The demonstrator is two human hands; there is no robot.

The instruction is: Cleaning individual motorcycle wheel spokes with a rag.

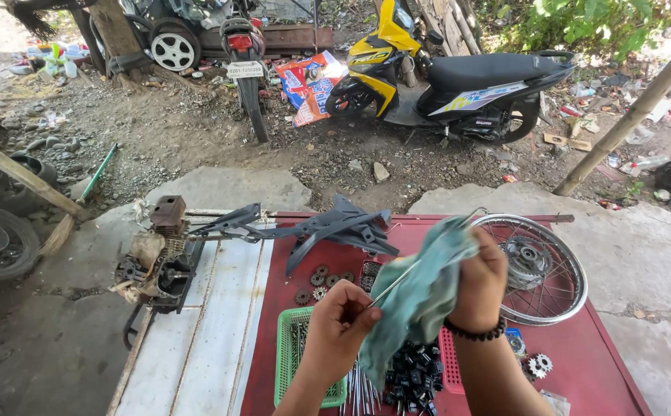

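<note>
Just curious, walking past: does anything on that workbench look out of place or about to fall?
Yes. The rusty engine block hangs off the table's left edge, partly unsupported. The spoked wheel also juts past the far right edge. Small gears lie loose beside the green basket.

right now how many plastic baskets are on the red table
2: a green basket under the left hand, and a red basket below the right hand; both partly hidden.

I am seeing hard daylight bleaching the concrete slab and the upper left ground, while the red table is sitting in even shade. Focus is holding sharp throughout; no motion blur. Wide-lens distortion is bending the bamboo pole near the right edge.
</note>
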